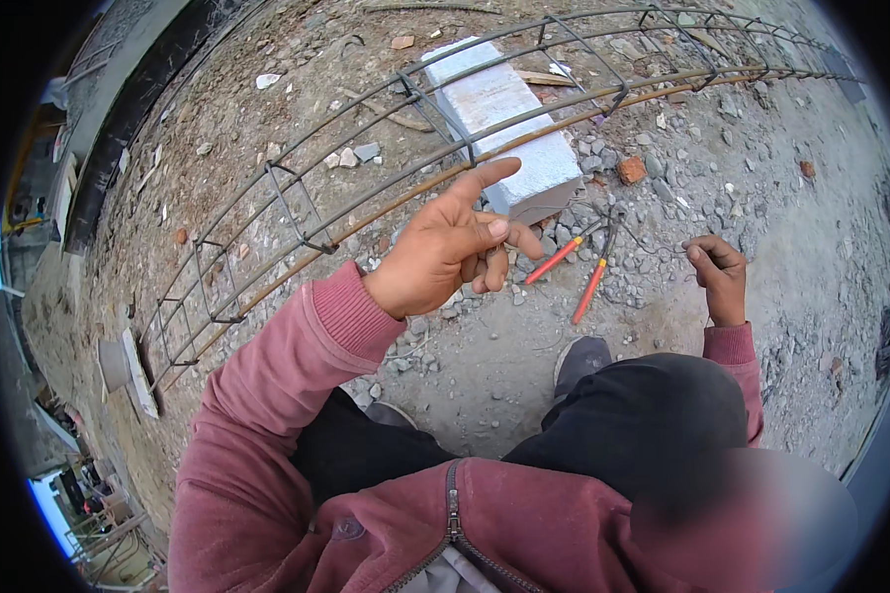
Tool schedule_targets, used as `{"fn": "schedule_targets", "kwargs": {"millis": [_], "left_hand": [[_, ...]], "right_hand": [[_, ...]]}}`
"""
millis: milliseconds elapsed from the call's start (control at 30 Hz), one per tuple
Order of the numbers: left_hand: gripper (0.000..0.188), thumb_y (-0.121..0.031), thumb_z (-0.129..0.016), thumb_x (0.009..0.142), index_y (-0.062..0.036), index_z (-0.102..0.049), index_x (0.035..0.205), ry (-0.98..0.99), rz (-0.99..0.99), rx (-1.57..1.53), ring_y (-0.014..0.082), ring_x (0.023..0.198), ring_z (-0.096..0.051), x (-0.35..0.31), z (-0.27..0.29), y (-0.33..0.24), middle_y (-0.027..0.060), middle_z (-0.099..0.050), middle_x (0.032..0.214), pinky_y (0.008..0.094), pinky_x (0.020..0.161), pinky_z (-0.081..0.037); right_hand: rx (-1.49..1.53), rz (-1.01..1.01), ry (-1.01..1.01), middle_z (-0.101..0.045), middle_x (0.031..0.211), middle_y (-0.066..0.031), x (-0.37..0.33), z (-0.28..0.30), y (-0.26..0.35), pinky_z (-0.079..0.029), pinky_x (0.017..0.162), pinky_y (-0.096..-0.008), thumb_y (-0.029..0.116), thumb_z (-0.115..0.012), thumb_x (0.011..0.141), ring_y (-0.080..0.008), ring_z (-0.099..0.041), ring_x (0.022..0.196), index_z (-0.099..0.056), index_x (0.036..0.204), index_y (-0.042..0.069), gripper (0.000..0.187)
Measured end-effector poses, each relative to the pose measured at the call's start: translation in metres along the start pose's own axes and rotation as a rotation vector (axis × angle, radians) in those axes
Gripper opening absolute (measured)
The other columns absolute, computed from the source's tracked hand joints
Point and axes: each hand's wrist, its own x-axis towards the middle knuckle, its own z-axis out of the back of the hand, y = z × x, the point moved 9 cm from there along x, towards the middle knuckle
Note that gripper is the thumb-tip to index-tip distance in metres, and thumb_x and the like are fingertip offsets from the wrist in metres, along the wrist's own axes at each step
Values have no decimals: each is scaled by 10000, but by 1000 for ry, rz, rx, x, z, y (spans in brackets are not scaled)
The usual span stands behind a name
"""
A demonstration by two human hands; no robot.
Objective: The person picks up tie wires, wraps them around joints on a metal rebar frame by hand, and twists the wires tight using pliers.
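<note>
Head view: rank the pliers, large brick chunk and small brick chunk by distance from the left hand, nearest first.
1. Pliers: just right of the left hand.
2. Large brick chunk: farther right.
3. Small brick chunk: far right.

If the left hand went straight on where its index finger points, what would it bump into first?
The left hand would probably meet the white block first, though the gap between them is unclear.

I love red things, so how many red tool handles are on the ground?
2: the left red handle, nearer the left hand, and the right red handle, nearer the right shoe.
</note>
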Motion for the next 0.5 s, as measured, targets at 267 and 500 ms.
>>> {"fn": "schedule_targets", "kwargs": {"millis": [267, 500], "left_hand": [[369, 19, -501, 723, -20, -615, 1072, 388, 248, 1541, 370, 717, -598, -42, -19, 45, 224, -614, 775, 418, 652, -475], [301, 38, -502, 729, -1, -628, 999, 39, -146, 1448, 364, 739, -605, -17, -12, -8, 210, -623, 804, 424, 641, -479]], "right_hand": [[-510, -81, 782, -606, 641, -4, -1, -103, -11, -428, 539, -260, 173, -702, 755, -77, -527, 599, -670, 811, 3, 182], [133, 129, 916, -612, 896, -32, -43, -195, 73, -455, 616, -242, 214, -570, 875, -74, -546, 785, -523, 1204, 45, 373]]}}
